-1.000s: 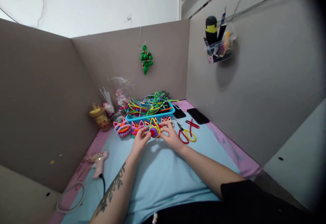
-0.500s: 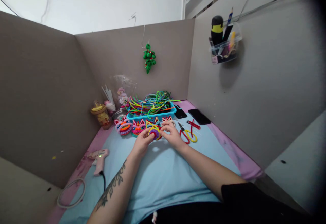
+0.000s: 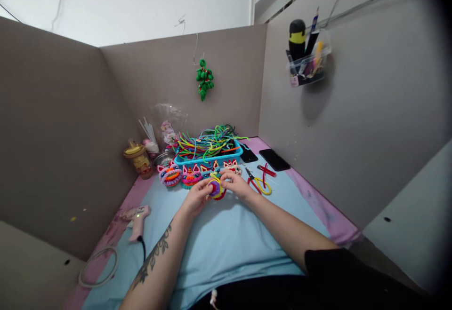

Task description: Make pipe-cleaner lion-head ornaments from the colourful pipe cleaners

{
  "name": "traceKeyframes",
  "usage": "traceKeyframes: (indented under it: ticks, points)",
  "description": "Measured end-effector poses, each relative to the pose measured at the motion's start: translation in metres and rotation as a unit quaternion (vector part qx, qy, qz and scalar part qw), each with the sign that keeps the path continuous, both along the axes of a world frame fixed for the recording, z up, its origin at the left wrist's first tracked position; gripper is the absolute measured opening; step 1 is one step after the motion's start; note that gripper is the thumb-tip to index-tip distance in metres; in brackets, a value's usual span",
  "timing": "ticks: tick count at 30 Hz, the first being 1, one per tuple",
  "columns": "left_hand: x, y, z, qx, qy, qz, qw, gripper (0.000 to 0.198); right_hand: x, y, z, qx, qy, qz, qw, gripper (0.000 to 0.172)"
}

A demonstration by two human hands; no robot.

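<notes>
My left hand [image 3: 197,198] pinches a small round pipe-cleaner piece [image 3: 215,188], purple with a red middle and yellow around its edge. My right hand [image 3: 236,184] is closed at the piece's right side, its fingertips pinched at the yellow pipe cleaner; the exact grip is too small to see clearly. Just beyond my hands stands a row of fuzzy animal-head figures, among them a pink one with an orange mouth [image 3: 170,175] and a pink-and-teal one [image 3: 191,176]. To the right of my right hand lie scissors [image 3: 263,186] with one red and one yellow handle.
Behind the figures sits a blue basket [image 3: 208,160] heaped with pipe cleaners [image 3: 212,143]. A pink glue gun [image 3: 139,223] lies at left, near a drink cup [image 3: 138,160]. Two phones, one a large black phone [image 3: 274,160], lie at right. Grey partitions [image 3: 183,75] enclose the table.
The yellow strand that looped above the round piece now lies closer around it. The piece has turned slightly between my fingers. The whole view has shifted a little.
</notes>
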State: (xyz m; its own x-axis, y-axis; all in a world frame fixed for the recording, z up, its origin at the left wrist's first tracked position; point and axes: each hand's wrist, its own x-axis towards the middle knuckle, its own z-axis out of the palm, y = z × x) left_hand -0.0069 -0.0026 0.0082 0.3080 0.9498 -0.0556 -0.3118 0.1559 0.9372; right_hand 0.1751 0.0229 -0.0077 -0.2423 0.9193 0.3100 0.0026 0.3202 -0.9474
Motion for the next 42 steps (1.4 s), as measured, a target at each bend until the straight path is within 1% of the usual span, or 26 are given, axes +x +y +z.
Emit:
traceKeyframes:
  ticks: [3, 5, 7, 9, 10, 11, 12, 15, 17, 19, 21, 25, 30, 33, 36, 40, 42]
  points:
    - [0.0, 0.003, -0.003, -0.001, 0.011, 0.007, 1.0, 0.046, 0.0, -0.002, 0.002, -0.019, 0.009, 0.037, 0.999, 0.034]
    - [0.001, 0.005, -0.005, 0.014, 0.037, 0.03, 0.999, 0.045, -0.002, -0.002, 0.001, -0.025, 0.016, 0.047, 0.998, 0.034]
    - [0.002, 0.006, -0.006, 0.059, 0.077, 0.093, 0.991, 0.042, -0.005, 0.0, -0.002, -0.029, 0.027, 0.018, 0.999, 0.035]
    - [0.004, 0.005, -0.006, 0.137, 0.121, 0.163, 0.97, 0.039, -0.008, 0.002, -0.006, -0.026, 0.04, -0.039, 0.998, 0.035]
    - [0.005, 0.003, -0.006, 0.181, 0.145, 0.18, 0.956, 0.039, -0.009, 0.002, -0.007, -0.02, 0.046, -0.067, 0.997, 0.034]
    - [0.005, 0.002, -0.007, 0.225, 0.169, 0.186, 0.941, 0.041, -0.011, 0.002, -0.008, -0.012, 0.05, -0.09, 0.995, 0.033]
    - [0.006, 0.0, -0.007, 0.264, 0.196, 0.176, 0.928, 0.044, -0.012, 0.001, -0.009, -0.005, 0.05, -0.107, 0.993, 0.031]
    - [0.009, -0.002, -0.013, 0.355, 0.291, 0.149, 0.876, 0.052, -0.017, -0.004, -0.008, 0.012, 0.036, -0.12, 0.992, 0.024]
    - [0.01, 0.0, -0.018, 0.392, 0.337, 0.135, 0.845, 0.056, -0.02, -0.009, -0.007, 0.012, 0.022, -0.109, 0.994, 0.019]
    - [0.01, 0.002, -0.022, 0.402, 0.363, 0.116, 0.833, 0.058, -0.024, -0.012, -0.007, 0.007, 0.012, -0.093, 0.996, 0.017]
    - [0.01, 0.003, -0.024, 0.395, 0.373, 0.106, 0.833, 0.056, -0.026, -0.014, -0.007, 0.007, 0.005, -0.085, 0.996, 0.016]
    - [0.009, 0.003, -0.022, 0.371, 0.368, 0.1, 0.847, 0.051, -0.025, -0.015, -0.006, 0.029, -0.014, -0.09, 0.995, 0.013]
    - [0.007, 0.003, -0.021, 0.32, 0.333, 0.08, 0.883, 0.049, -0.022, -0.013, -0.005, 0.031, -0.024, -0.093, 0.995, 0.012]
    - [0.003, 0.007, -0.024, 0.275, 0.309, 0.059, 0.909, 0.051, -0.023, -0.013, -0.006, 0.016, -0.014, -0.081, 0.997, 0.013]
    - [0.001, 0.01, -0.027, 0.248, 0.28, 0.042, 0.926, 0.052, -0.024, -0.014, -0.007, 0.007, -0.001, -0.075, 0.997, 0.014]
    - [0.001, 0.011, -0.03, 0.245, 0.268, 0.039, 0.931, 0.054, -0.023, -0.014, -0.005, 0.002, -0.005, -0.077, 0.997, 0.013]
    - [0.003, 0.009, -0.029, 0.247, 0.261, 0.038, 0.932, 0.06, -0.022, -0.012, -0.005, 0.002, 0.001, -0.089, 0.996, 0.014]
